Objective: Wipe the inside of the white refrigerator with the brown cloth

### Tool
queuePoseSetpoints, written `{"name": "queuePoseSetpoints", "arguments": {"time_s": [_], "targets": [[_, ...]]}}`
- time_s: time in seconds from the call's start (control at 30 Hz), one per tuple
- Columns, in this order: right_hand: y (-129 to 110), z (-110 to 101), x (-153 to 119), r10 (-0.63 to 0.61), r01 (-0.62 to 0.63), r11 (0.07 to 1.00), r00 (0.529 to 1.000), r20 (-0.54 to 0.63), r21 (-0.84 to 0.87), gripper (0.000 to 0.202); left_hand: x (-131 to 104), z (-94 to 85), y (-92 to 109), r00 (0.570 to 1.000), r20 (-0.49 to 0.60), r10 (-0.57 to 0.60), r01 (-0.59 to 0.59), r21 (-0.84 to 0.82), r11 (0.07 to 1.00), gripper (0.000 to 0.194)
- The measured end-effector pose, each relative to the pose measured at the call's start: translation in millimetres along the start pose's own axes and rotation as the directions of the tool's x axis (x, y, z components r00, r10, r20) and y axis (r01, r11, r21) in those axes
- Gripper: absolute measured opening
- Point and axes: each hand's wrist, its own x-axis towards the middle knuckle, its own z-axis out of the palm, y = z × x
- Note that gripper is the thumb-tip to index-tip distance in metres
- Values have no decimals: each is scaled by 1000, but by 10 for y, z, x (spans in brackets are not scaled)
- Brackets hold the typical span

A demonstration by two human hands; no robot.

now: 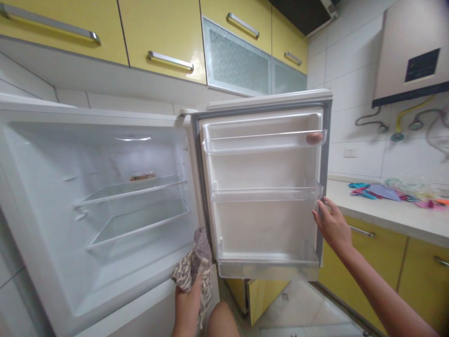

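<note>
Evidently, an open fridge (45,178) is being tended with a cloth (191,271), its door (263,168) swung wide to the right. The left hand (188,295) is closed around the cloth, which is bunched in the grasp; one end rises at the hinge side, by the lower corner of the opening, and another hangs below. Whether the raised end touches the frame or stands just in front of it cannot be told. The right hand (331,224) is at the door's free edge, beside the end of the middle rack (266,194), fingers bent and thumb apart; a firm grip cannot be confirmed.

Judged from this pose, the step in hand is work with the cloth along the hinge side while the right hand steadies the door. The next move would call for a secure hold on the cloth, light pressure, and a door that does not swing, since an egg (314,138) sits at the outer end of the top rack (256,143). Within the fridge, a packet (143,177) lies on the upper shelf (122,192). At right, colourful pieces (382,192) lie on the counter (345,197).
</note>
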Motion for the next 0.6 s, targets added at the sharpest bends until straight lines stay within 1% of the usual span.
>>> {"name": "queuePoseSetpoints", "arguments": {"time_s": [0.07, 0.13, 0.17, 0.2, 0.23, 0.27, 0.3, 0.33, 0.37, 0.4, 0.43, 0.47, 0.53, 0.6], "targets": [[-105, -59, -27, 21, -19, 999, 998, 61, -42, 56, 62, 90, 19, 998, 45, 40, -43, 44, 998, 37], [-225, -105, -85, 69, -61, 996, 990, 119, -72, 60, 124, 182, 27, 987, 134, 93, -111, 131, 985, 28], [-279, -120, -123, 97, -86, 993, 984, 147, -84, 61, 148, 226, 29, 973, 180, 147, -180, 180, 967, 25], [-326, -130, -164, 121, -106, 990, 977, 178, -94, 62, 164, 270, 30, 945, 234, 230, -282, 222, 933, 25], [-364, -137, -205, 143, -124, 987, 968, 208, -101, 62, 168, 313, 29, 895, 299, 332, -410, 254, 876, 28], [-393, -141, -245, 165, -144, 984, 957, 238, -105, 62, 158, 358, 25, 820, 380, 429, -544, 281, 791, 36], [-413, -145, -281, 186, -163, 981, 946, 267, -107, 62, 133, 406, 17, 729, 476, 493, -662, 305, 684, 46], [-426, -151, -314, 206, -181, 977, 933, 295, -108, 62, 91, 459, 4, 639, 578, 508, -752, 328, 572, 57], [-433, -160, -342, 222, -196, 974, 920, 323, -111, 61, 36, 517, -14, 565, 669, 483, -812, 347, 469, 66], [-437, -173, -367, 235, -207, 971, 907, 349, -116, 61, -31, 581, -35, 517, 736, 437, -847, 368, 384, 71], [-437, -191, -390, 244, -212, 969, 895, 372, -127, 61, -107, 650, -57, 495, 774, 394, -863, 389, 322, 72], [-437, -212, -412, 251, -212, 967, 885, 392, -140, 60, -187, 723, -80, 483, 797, 364, -873, 401, 279, 72], [-443, -260, -465, 262, -208, 963, 869, 420, -170, 55, -347, 877, -118, 455, 826, 332, -889, 400, 224, 70], [-473, -295, -540, 262, -207, 963, 867, 425, -172, 47, -492, 1036, -142, 416, 858, 300, -908, 375, 186, 69]]}}
